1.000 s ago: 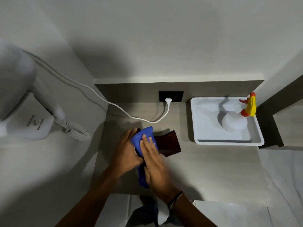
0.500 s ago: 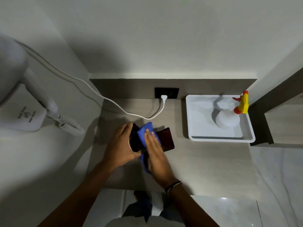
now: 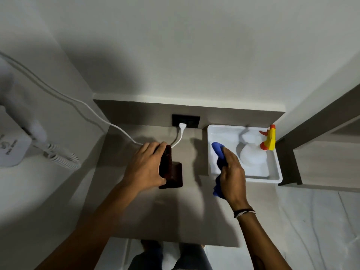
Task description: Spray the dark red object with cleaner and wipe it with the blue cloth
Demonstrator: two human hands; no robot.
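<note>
The dark red object [image 3: 172,173] stands tilted on its edge on the grey counter [image 3: 155,215], gripped from the left by my left hand [image 3: 146,168]. My right hand [image 3: 232,176] is off to the right, closed around the blue cloth [image 3: 220,155], which bunches above my fingers and hangs below the palm. That hand hovers over the front left corner of the white tray [image 3: 274,177]. Inside the tray stands the white spray bottle [image 3: 253,155] with its yellow and orange trigger head [image 3: 269,139].
A white cable [image 3: 93,112] runs from the left wall to a plug in the black socket [image 3: 186,121] behind the counter. A white wall hair dryer with a coiled cord [image 3: 60,155] hangs at left. A wooden ledge [image 3: 321,162] lies at right, pale floor below.
My right hand has lifted the cloth off the dark red object and carried it right, over the tray. My left hand has tipped the object up onto its edge.
</note>
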